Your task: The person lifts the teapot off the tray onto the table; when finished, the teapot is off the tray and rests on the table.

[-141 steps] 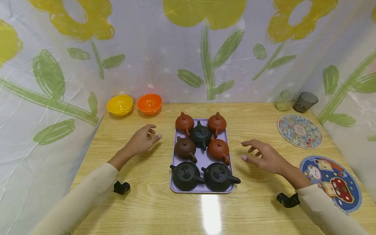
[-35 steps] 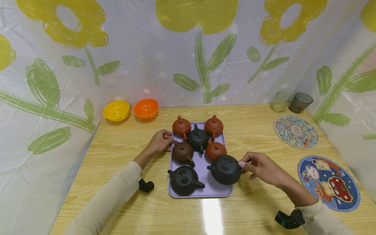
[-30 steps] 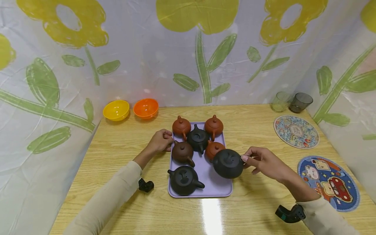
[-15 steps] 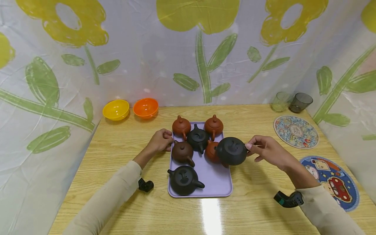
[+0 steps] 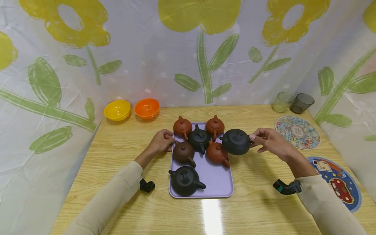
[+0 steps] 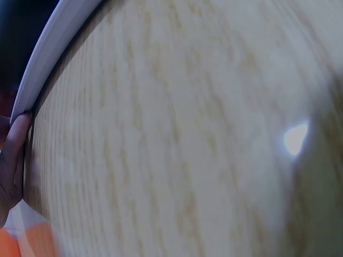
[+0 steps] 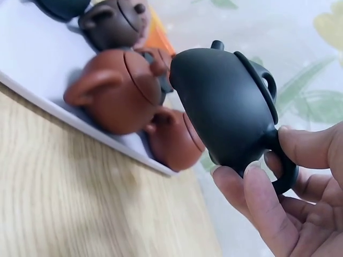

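Note:
A purple tray [image 5: 218,182] lies mid-table with several small teapots on it: three red-brown ones, a dark brown one [image 5: 183,152] and two black ones [image 5: 185,178]. My right hand [image 5: 253,139] pinches the handle of another black teapot [image 5: 236,141] and holds it in the air over the tray's far right edge. In the right wrist view that black teapot [image 7: 225,112] hangs from my fingers [image 7: 268,209] beside a red-brown teapot [image 7: 115,91]. My left hand [image 5: 168,143] grips the tray's left edge; one finger [image 6: 10,160] touches the tray rim [image 6: 53,43].
A yellow bowl [image 5: 117,110] and an orange bowl [image 5: 147,108] sit at the back left. Two glasses [image 5: 302,102] stand at the back right, with a patterned round coaster [image 5: 297,132] and a cartoon mat [image 5: 337,182] before them. Flowered sheets wall in the table.
My right hand took the near-right black teapot by its handle, lifted it off the tray and carried it away from me and to the right. The left hand moved onto the tray's edge and stayed.

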